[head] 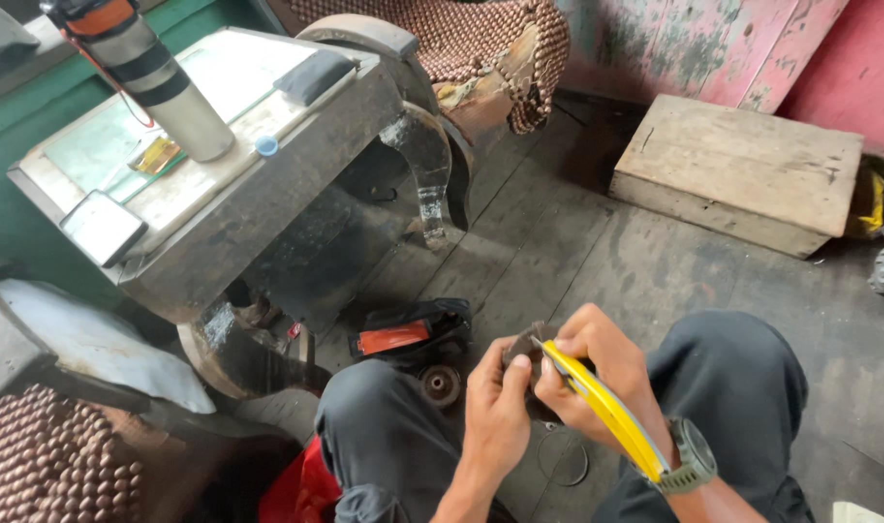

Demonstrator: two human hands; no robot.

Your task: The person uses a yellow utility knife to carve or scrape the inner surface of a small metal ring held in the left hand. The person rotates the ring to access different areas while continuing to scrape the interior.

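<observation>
Dark small part [525,347], maybe a piece of metal or rubber, sits between my two hands, low in the middle of the view, above the floor and between my knees. I cannot tell exactly what kind of part it is, because the fingers cover most of it.

My left hand [497,402] has its grip clenched on the dark small part from the left side, with the thumb on top. My right hand [587,363] is also clenched: it grasps a yellow-handled tool [606,412], and the handle runs back along my wrist toward the green wristwatch [694,457]. The front end of the tool touches the part. Whether it is a knife or another tool I cannot say.

On the wooden floor [577,252], just under my hands, a thin dark ring [564,457] lies flat. Near my left knee there is a small round wheel-like piece [441,384], and just beside it a black bag with an orange object inside [403,336].

To the left stands a low, worn table [258,194]. It carries a grey flask with black and orange bands [151,73], a phone [101,228] near the edge and a small blue cap [266,145]. Well apart, at the upper right, a wooden box [742,169] rests against the pink wall [732,44].
</observation>
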